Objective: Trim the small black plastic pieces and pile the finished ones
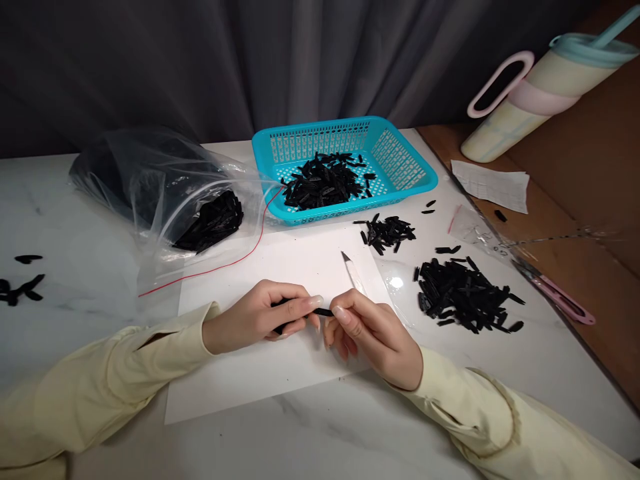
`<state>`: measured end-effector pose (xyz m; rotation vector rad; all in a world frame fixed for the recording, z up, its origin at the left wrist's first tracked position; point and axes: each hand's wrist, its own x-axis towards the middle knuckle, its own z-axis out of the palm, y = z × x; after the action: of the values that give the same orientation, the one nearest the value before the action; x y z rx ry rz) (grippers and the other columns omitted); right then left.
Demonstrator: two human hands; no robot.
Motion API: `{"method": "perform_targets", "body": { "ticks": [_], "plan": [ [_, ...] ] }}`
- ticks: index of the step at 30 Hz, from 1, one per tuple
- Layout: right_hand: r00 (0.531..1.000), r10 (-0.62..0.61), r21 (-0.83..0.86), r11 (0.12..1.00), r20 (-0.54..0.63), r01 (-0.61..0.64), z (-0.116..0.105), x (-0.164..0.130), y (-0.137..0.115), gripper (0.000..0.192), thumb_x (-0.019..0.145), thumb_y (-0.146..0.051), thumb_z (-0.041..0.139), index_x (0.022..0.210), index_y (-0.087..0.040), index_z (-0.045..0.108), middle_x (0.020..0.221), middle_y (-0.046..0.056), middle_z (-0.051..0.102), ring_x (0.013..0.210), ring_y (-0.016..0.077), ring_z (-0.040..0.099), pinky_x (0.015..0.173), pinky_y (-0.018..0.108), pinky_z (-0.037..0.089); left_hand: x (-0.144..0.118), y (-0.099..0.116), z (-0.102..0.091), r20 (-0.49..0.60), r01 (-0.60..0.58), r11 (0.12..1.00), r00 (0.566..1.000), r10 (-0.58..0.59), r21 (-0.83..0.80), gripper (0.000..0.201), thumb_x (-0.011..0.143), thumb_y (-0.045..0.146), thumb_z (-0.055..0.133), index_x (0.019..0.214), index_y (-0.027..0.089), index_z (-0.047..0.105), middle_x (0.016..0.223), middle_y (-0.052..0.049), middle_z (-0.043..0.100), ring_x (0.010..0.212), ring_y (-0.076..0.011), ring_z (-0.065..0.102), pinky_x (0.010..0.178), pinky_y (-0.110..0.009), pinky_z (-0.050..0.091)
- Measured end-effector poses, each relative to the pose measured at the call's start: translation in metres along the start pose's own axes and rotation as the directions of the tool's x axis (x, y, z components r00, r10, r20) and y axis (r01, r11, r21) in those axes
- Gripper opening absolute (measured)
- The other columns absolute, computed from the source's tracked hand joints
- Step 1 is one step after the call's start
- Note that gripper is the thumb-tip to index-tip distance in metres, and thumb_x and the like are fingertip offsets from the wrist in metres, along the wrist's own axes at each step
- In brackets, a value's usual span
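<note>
My left hand (260,319) is closed around a small black plastic strip (324,312) over a white sheet of paper (250,380). My right hand (373,333) grips a craft knife (352,270), its blade pointing away from me, and its fingertips touch the strip's right end. A large pile of black strips (463,297) lies just right of my right hand. A smaller pile (387,233) lies beyond the paper.
A turquoise basket (405,167) with black strips stands at the back. A clear zip bag (165,193) of strips lies back left. Loose strips (20,287) lie far left. A pastel tumbler (540,93), a paper slip (493,183) and pink snips (563,300) are on the right.
</note>
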<state>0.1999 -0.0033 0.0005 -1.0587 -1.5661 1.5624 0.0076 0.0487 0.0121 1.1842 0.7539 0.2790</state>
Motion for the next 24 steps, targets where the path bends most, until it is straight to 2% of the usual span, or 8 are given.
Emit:
{"method": "perform_targets", "body": {
  "ticks": [11,18,24],
  "plan": [
    [0.999,-0.042,-0.158,0.987,-0.003,0.041,0.0007,-0.0009,-0.0039,0.022,0.097,-0.036,0.030,0.082,-0.023,0.039,0.068,-0.001,0.053,0.050,0.0101,0.046,0.050,0.023,0.039,-0.0002,0.0003,-0.0007,0.137,0.120,0.987,0.985,-0.105,-0.107,0.047,0.088,0.051,0.039,0.071,0.012,0.059,0.045,0.007,0.033,0.035,-0.0039,0.021,0.034,-0.019,0.016],
    [0.996,-0.091,-0.283,0.955,0.012,0.090,0.0024,-0.0013,0.0008,0.023,0.098,-0.033,0.026,0.084,-0.022,0.041,0.061,-0.002,0.049,0.049,0.0109,0.045,0.052,0.023,0.038,-0.0004,-0.0021,-0.0008,0.143,0.098,0.988,0.987,-0.080,-0.122,0.038,0.089,0.043,0.043,0.070,0.013,0.057,0.043,0.008,0.034,0.036,-0.0038,0.021,0.034,-0.019,0.017],
    [0.993,-0.115,-0.343,0.933,0.006,0.110,0.0004,0.0003,0.0022,0.023,0.097,-0.030,0.026,0.083,-0.021,0.041,0.066,0.000,0.054,0.047,0.0098,0.046,0.050,0.023,0.039,0.0007,-0.0051,0.0010,0.149,0.115,0.959,0.986,-0.078,-0.259,0.032,0.088,0.037,0.048,0.067,0.013,0.053,0.045,0.008,0.033,0.035,-0.0023,0.021,0.032,-0.016,0.015]
  ]
}}
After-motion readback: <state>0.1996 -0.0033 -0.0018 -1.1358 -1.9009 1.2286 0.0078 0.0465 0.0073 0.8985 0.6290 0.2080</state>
